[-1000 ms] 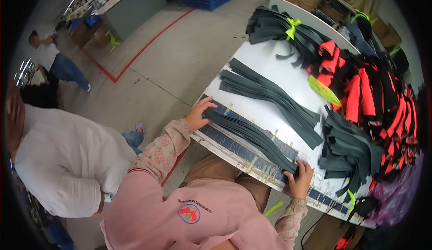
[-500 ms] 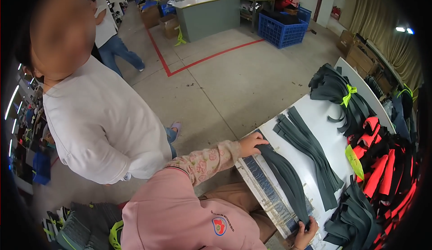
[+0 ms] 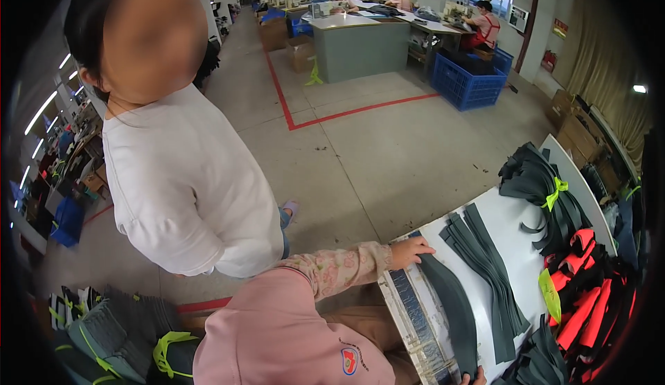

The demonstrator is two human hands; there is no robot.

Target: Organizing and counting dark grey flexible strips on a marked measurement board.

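A stack of dark grey fabric strips lies in a curve along the left side of the white table. My left hand pinches its far end. At the picture's lower edge, my right hand grips the near end; only its fingertips show, the rest being cut off. Just right of this stack lies another fanned stack of grey strips, untouched. Farther back is a bundle of grey strips tied with a yellow-green ribbon. More loose strips lie at the near right.
Red-and-black fabric pieces heap up on the right, with a yellow-green tag beside them. A person in a white top stands close on my left. Tied grey bundles sit at the lower left. A blue crate stands beyond the table.
The view has shifted, so the table sits lower and farther right in the picture. Both hands stay at the ends of the strip stack, which now looks flatter and more even.
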